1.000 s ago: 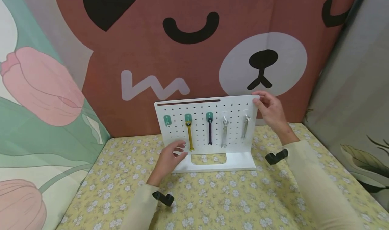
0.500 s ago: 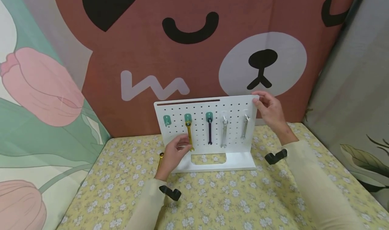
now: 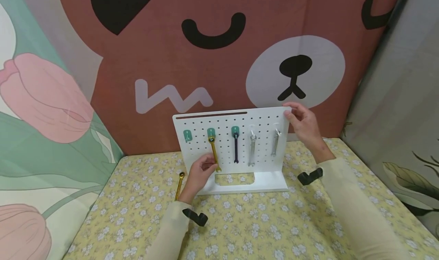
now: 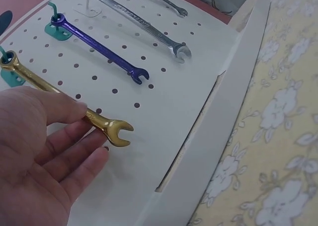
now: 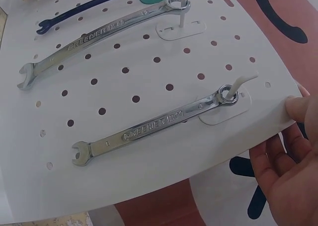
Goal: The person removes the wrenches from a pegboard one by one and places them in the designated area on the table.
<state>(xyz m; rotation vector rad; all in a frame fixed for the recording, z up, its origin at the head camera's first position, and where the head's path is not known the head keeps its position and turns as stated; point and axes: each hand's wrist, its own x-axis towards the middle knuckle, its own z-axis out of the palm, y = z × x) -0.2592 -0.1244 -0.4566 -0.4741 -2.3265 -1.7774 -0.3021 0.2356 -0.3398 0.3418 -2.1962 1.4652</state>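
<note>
A white pegboard stands upright on its base on the table. My left hand pinches the lower end of a gold combination wrench between thumb and fingers; the ring end of that wrench is still round a green hook. My right hand grips the board's upper right corner, thumb on the front face. To the right of the gold one hang a purple wrench, a large silver wrench and a smaller silver wrench, each from its own hook.
Another gold wrench lies on the flowered tablecloth, just left of my left wrist. A bare green hook is at the board's left end. A bear-print cloth hangs close behind the board.
My left hand has moved up and right from beside the board's lower left and now pinches the hanging gold wrench, which tilts slightly. The wrench on the table came into sight. My right hand stays.
</note>
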